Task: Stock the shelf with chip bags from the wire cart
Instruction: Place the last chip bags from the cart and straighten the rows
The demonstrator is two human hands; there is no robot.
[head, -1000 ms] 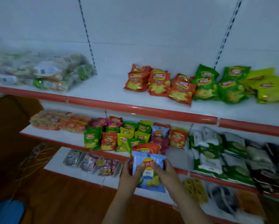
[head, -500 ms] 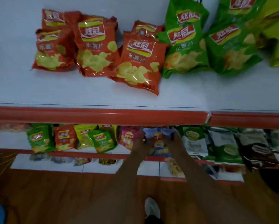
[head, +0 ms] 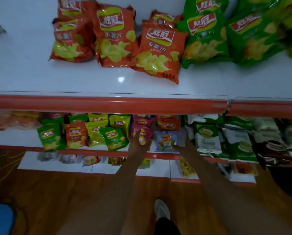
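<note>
A blue chip bag (head: 166,141) is being set upright on the middle shelf (head: 23,139), steadied by the right hand (head: 181,146), while a pink bag (head: 142,137) is gripped by the left hand (head: 139,144); how far the right fingers are curled cannot be told, and release is judged next.

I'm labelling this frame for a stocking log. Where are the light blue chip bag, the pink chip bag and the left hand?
light blue chip bag (head: 166,141): head view, on the bag's printed front.
pink chip bag (head: 142,136): head view, on its front above the fingers.
left hand (head: 138,146): head view, on the back of the hand.
</note>
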